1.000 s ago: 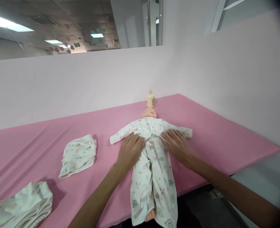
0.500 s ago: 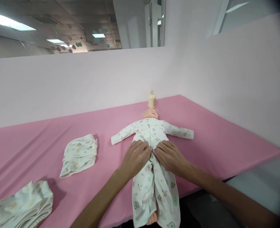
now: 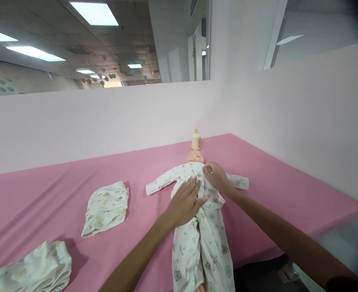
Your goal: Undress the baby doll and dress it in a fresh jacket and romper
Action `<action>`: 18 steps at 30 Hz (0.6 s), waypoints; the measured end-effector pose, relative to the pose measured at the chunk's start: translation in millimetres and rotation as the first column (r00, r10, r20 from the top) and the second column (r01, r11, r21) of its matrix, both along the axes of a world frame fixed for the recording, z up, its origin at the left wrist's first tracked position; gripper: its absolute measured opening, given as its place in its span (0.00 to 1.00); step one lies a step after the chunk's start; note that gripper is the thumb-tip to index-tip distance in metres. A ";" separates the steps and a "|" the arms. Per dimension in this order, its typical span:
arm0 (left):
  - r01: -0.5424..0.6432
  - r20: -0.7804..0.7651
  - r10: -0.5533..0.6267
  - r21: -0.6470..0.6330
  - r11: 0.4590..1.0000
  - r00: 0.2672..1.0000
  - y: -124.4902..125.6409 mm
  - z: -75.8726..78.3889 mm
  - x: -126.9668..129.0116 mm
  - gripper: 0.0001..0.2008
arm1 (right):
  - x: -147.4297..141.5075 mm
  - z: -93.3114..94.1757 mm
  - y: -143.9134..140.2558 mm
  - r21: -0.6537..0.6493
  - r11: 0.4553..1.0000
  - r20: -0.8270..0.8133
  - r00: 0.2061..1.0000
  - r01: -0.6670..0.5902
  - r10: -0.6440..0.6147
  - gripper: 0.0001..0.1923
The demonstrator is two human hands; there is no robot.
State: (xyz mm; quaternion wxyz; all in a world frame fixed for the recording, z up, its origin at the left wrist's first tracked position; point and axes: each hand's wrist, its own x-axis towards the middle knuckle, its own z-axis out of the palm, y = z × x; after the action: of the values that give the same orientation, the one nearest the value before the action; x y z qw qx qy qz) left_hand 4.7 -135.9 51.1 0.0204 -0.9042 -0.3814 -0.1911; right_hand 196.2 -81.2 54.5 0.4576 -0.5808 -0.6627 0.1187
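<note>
Since half a second ago both hands have travelled up the doll's body: the right hand (image 3: 215,177) from the waist to the collar, the left hand (image 3: 186,201) from the hip onto the belly.

Nearest, at the counter's front left corner, a folded printed cloth (image 3: 29,273) lies on the pink cover of the counter (image 3: 60,190). The legs of the doll's printed sleepsuit (image 3: 203,239) hang over the front edge. The left hand lies flat and released, fingers spread, palm down on the sleepsuit's middle, holding nothing. Left of it, well apart, a second folded garment (image 3: 106,207) rests mid-counter. Farther on, the right hand is curled, fingertips pinching the sleepsuit fabric at the chest just under the chin. The baby doll (image 3: 194,156) lies on its back, head toward the back edge, sleeves spread to either side. Just beyond the head a small cream bottle (image 3: 196,140) stands upright against the pale pink partition (image 3: 106,117), which runs along the back and right edges. Above it show ceiling light panels.
</note>
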 end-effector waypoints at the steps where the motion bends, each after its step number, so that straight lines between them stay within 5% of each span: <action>1: -0.006 -0.017 0.006 0.007 1.000 1.000 -1.1 -4.9 1.5 0.31 | -3.2 -6.5 4.5 0.013 1.000 0.014 1.000 -0.001 0.001 0.10; 7: -0.050 -0.028 0.051 0.045 0.998 0.998 -10.4 -22.2 7.2 0.33 | -16.9 -38.4 12.2 0.124 0.991 0.016 0.999 0.048 -0.050 0.07; 12: -0.082 0.004 0.083 -0.078 0.994 0.997 -10.1 -16.6 7.0 0.34 | -21.8 -20.4 27.6 0.039 0.998 0.170 0.984 0.047 -0.053 0.12; 15: -0.069 0.078 0.091 -0.250 0.966 0.993 -13.8 8.7 3.2 0.32 | -29.2 0.4 38.7 -0.086 0.990 0.287 0.955 0.109 -0.080 0.19; 18: 0.026 0.252 0.087 -0.413 0.910 0.964 -33.0 59.8 4.4 0.29 | -37.9 17.2 44.6 -0.219 0.968 0.361 0.932 0.126 -0.039 0.24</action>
State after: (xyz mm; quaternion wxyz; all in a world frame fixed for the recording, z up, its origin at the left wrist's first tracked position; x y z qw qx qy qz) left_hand 9.1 -168.9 110.9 -0.2191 -0.8481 -0.4266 -0.2253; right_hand 158.3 -36.6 71.8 0.2624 -0.6709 -0.6899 0.0714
